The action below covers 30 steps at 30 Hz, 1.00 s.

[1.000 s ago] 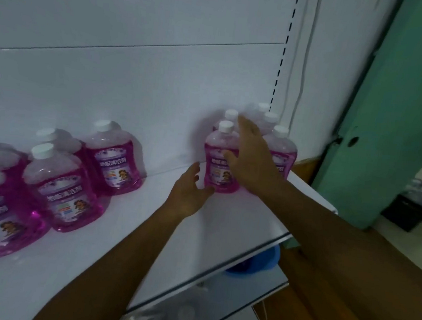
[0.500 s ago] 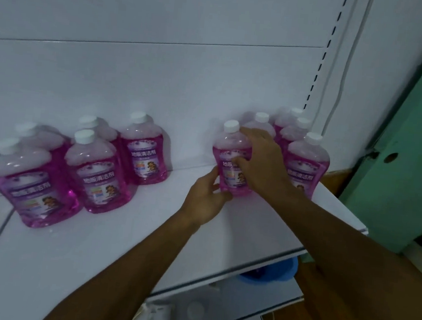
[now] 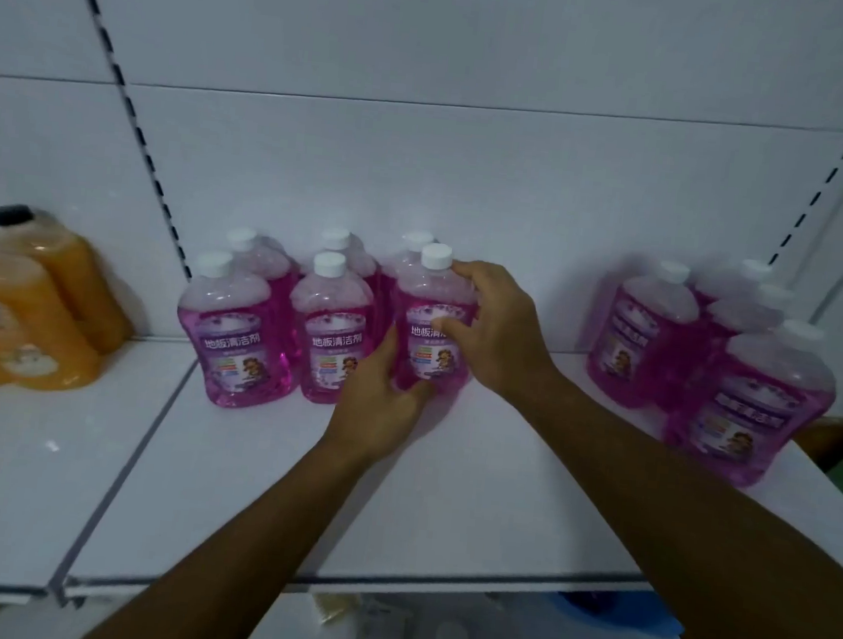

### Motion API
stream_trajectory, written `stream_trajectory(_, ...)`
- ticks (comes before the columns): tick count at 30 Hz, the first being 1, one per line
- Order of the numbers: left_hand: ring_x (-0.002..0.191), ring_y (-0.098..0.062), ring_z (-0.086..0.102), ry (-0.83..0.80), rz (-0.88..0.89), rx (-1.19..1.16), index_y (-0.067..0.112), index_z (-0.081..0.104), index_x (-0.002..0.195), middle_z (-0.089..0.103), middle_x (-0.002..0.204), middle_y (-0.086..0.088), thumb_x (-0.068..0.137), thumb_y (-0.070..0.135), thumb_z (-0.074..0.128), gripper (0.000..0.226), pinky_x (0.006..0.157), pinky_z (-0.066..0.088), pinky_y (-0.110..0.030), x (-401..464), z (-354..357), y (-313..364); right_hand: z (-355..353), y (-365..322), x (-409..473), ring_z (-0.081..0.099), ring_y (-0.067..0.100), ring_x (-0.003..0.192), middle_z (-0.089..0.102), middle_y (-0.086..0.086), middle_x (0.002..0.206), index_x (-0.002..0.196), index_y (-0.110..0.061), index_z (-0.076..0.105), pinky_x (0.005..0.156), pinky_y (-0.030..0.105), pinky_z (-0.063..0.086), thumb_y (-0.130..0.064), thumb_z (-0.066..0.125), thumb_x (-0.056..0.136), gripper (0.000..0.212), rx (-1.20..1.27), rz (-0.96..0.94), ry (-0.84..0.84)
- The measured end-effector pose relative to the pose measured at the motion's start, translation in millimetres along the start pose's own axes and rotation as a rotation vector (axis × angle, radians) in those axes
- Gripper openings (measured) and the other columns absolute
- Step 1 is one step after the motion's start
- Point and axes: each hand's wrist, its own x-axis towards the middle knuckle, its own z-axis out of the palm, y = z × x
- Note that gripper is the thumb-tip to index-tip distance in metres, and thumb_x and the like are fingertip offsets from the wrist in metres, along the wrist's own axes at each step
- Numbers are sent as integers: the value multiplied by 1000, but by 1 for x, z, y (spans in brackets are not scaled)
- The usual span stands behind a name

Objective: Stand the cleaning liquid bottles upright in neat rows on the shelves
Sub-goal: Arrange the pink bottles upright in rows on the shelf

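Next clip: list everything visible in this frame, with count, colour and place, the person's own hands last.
Held bottle: one, pink, white cap, upright, front right of left group.
Left group bottles: five more, pink, beside and behind it.
Right group bottles: at least four, pink, right end of shelf.
Orange bottles: two, dark caps, left shelf.
Shelf: white.
Blue object: one, below the shelf.
Left hand: grips the held bottle low.
Right hand: grips its upper body.
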Motion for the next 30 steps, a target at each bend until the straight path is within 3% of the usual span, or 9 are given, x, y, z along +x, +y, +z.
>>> stream_trajectory(3,110,-3,58,16,-9,-22,28,45,138,60,123,11,88,9,64,57,89,45,-13,-3,-3,-4,9,1,3,55,15,105,60,9,120,124,-7,58,94,21,42,-9,80,73,56,13,-1,-29)
stream_trajectory(7,108,0,56,12,-17,6,33,41,138,58,120,16,89,8,64,60,74,41,1,-5,-3,-10,14,5,1,51,10,101,60,9,118,123,-7,58,91,20,43,-10,81,72,56,26,-8,-44)
stream_trajectory(9,110,-2,57,4,-17,32,31,41,140,58,121,16,89,9,64,60,80,40,-2,-4,-4,-12,13,5,1,50,9,100,59,10,118,122,-6,58,90,20,43,-10,81,72,55,27,-4,-40)
stream_trajectory(13,116,-10,57,-18,-8,94,25,39,144,59,127,9,90,13,64,61,97,43,-25,-3,-4,-14,14,6,0,49,9,99,57,10,118,121,-6,57,87,17,41,-10,80,74,53,28,-4,-48)
stream_trajectory(20,115,-8,54,-53,7,150,24,37,145,55,124,12,91,12,62,60,95,40,-21,-6,-7,-18,16,9,-6,50,11,101,55,14,118,124,-3,54,88,23,45,-14,78,77,54,17,-24,-38)
stream_trajectory(26,115,-9,52,-71,0,193,19,35,147,57,130,2,92,9,60,61,80,35,6,-5,-8,-25,18,7,-10,56,21,105,55,13,119,125,-5,52,92,29,49,-14,76,79,52,-1,-21,-35)
stream_trajectory(28,114,-8,51,-85,-15,180,19,35,147,56,132,1,94,10,58,59,81,36,5,-6,-9,-21,17,5,-12,57,25,107,54,13,121,127,-6,51,94,37,51,-15,74,81,53,-6,-17,-38)
stream_trajectory(30,116,-12,53,-89,-4,201,20,37,145,56,132,1,94,13,58,56,90,41,-7,-10,-10,-18,17,3,-13,57,27,110,54,12,125,131,-8,48,94,43,51,-17,73,82,55,-33,-6,-41)
